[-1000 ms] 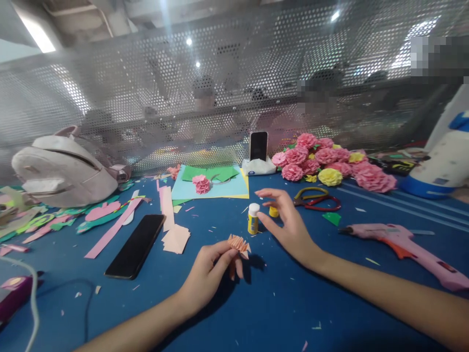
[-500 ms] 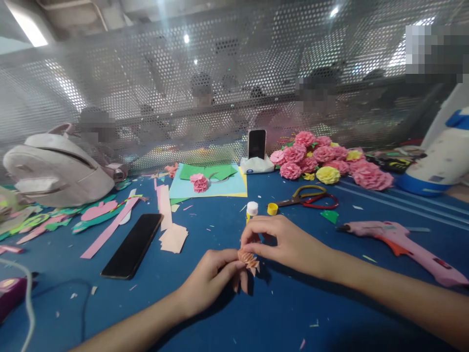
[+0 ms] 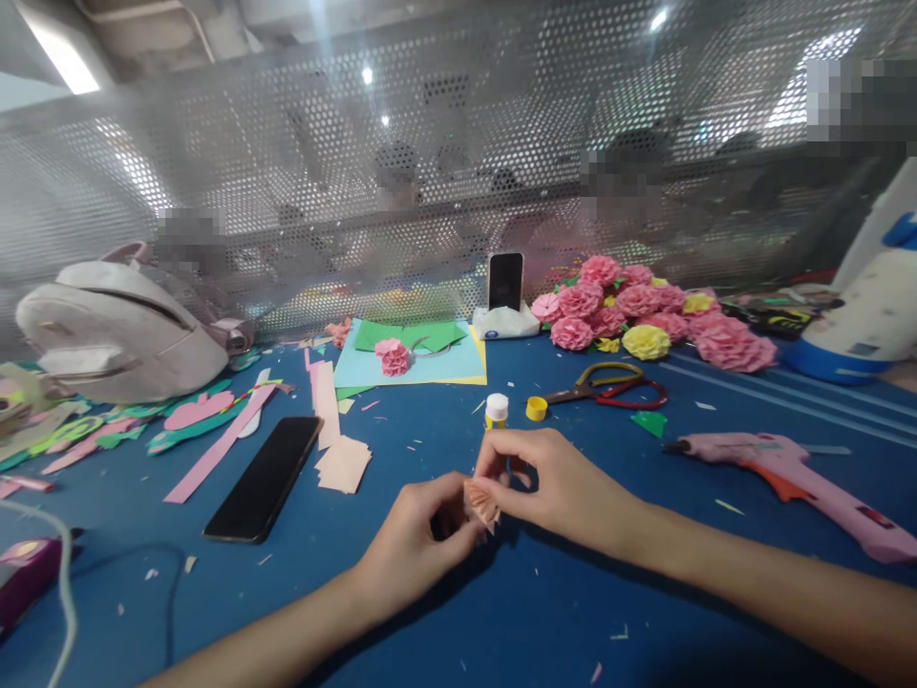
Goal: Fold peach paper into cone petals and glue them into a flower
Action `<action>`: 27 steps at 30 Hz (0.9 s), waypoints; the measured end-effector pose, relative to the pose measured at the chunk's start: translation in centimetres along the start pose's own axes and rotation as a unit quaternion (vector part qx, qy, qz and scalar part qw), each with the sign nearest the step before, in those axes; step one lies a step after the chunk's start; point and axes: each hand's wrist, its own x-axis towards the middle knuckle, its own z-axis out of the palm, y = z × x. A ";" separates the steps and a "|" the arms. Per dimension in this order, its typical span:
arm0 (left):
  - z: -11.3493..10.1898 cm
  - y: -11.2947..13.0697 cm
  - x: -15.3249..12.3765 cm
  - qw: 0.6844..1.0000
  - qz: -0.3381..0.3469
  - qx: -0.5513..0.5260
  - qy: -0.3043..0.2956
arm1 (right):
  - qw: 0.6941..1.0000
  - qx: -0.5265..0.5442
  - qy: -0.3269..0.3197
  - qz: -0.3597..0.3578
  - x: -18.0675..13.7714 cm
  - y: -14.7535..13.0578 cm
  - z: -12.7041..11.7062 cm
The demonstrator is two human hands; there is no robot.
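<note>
Between my two hands is a small folded paper flower (image 3: 482,505), peach-coloured with pleated, pointed edges. My left hand (image 3: 422,535) is closed on its lower left side, thumb and fingers pinching it. From the upper right, my right hand (image 3: 537,478) pinches the same flower with thumb and forefinger. Part of the paper is hidden by the fingers. Just behind my right hand stands a glue stick (image 3: 496,411) with a white top, and beside it lies a yellow cap (image 3: 537,409). A stack of peach paper squares (image 3: 344,465) lies to the left.
Scissors (image 3: 608,385) and a pink glue gun (image 3: 780,463) lie to the right. Pink and yellow paper flowers (image 3: 645,306) are heaped behind. A black phone (image 3: 264,480), paper strips (image 3: 222,441) and a pale backpack (image 3: 121,330) are at left. Paper scraps dot the blue table (image 3: 401,631).
My fingers have shifted on the paper flower, which has turned so that its pleats face differently. My left thumb has moved lower. The camera view has swung slightly left.
</note>
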 end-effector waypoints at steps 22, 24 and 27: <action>-0.8 -0.9 0.2 0.973 0.049 -0.214 0.069 | 0.916 0.324 -0.121 0.201 0.6 0.9 -0.1; -0.8 -0.9 0.3 0.966 0.031 -0.248 0.065 | 0.913 0.330 -0.125 0.204 0.5 0.7 0.0; -0.8 -0.9 0.4 0.955 0.016 -0.293 0.046 | 0.914 0.331 -0.133 0.193 0.4 0.5 0.2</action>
